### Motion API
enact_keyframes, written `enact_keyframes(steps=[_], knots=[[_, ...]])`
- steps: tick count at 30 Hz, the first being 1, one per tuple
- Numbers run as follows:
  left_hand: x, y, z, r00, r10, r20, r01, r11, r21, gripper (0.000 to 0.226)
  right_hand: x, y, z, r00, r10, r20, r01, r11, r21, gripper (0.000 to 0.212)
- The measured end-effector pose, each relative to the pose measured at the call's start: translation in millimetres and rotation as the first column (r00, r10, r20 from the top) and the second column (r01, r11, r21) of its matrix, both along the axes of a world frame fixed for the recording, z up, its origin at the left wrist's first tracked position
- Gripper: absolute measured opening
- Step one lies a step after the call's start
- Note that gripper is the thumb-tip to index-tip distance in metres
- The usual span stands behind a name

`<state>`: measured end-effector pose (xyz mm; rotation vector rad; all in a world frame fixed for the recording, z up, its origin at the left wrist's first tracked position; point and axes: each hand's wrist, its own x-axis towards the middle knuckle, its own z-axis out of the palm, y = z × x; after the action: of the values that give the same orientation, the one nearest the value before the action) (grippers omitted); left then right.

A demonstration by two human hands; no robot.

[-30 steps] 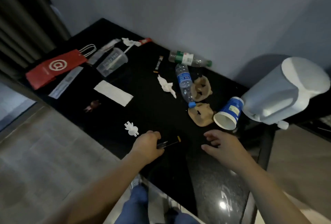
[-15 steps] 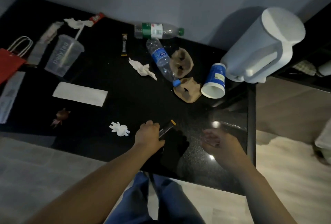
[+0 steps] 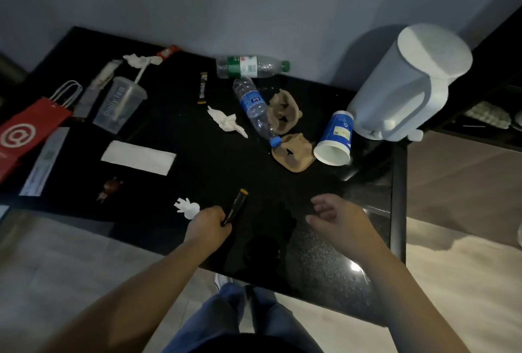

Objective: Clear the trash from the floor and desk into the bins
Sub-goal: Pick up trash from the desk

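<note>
So on my feed the left hand (image 3: 209, 225) is balled in a fist round the lower end of a dark stick packet (image 3: 236, 206), the one with the orange tip. The tip pokes out away from the knuckles, over the near part of the black desk (image 3: 324, 254). I honestly can't tell if it touches the surface. The right hand (image 3: 339, 217) hangs over the desk a bit to the right, apart from the packet, with its fingers loosely curled and nothing in them.

Just left of the fist there's a little white figure-shaped scrap (image 3: 186, 207). Further left is a small brown thing (image 3: 110, 187), too dim to make out. Behind those lies a flat white napkin (image 3: 138, 157).

Mid-desk there's a crumpled tissue (image 3: 226, 122). Next to it a blue-label bottle (image 3: 255, 109) lies on its side, its blue cap at the edge of a brown pulp cup holder (image 3: 293, 152). A second cup holder (image 3: 284, 111) sits just beside the bottle.

A blue paper cup (image 3: 336, 138) lies tipped over with its mouth toward me, near the white jug (image 3: 406, 81) at the right end. A green-label bottle (image 3: 251, 66) lies by the wall.

Off to the left are a clear plastic cup (image 3: 120, 104) with a straw and a red paper bag (image 3: 28, 132).
</note>
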<state>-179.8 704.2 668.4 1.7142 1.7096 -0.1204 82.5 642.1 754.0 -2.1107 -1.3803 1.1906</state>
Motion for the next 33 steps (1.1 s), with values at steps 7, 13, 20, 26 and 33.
enact_keyframes(steps=[7, 13, 20, 26, 33], knots=[[-45.8, -5.2, 13.6, 0.955, 0.282, -0.09, -0.28, 0.959, 0.034, 0.023, -11.0, 36.1, 0.9, 0.987, 0.152, -0.044, -0.152, 0.988, 0.003, 0.043], [-61.3, 2.4, 7.9, 0.915, 0.398, -0.074, -0.396, 0.917, 0.037, 0.018, -22.5, 47.9, -5.3, 0.98, 0.195, -0.048, -0.197, 0.98, -0.028, 0.043], [-66.7, 26.5, -5.8, 0.926, 0.362, -0.104, -0.359, 0.932, 0.053, 0.047, -31.9, 61.6, -15.0, 0.991, 0.131, -0.023, -0.132, 0.989, -0.071, 0.041], [-66.9, 43.6, -12.1, 0.974, 0.195, -0.118, -0.197, 0.98, -0.006, 0.093, -57.3, 66.5, -19.5, 0.993, 0.116, -0.01, -0.117, 0.988, -0.097, 0.04], [-67.1, 45.3, -23.1, 0.98, 0.162, -0.12, -0.165, 0.986, -0.021, 0.082, -72.6, 74.0, -16.4, 0.995, 0.101, 0.009, -0.099, 0.988, -0.121, 0.039]])
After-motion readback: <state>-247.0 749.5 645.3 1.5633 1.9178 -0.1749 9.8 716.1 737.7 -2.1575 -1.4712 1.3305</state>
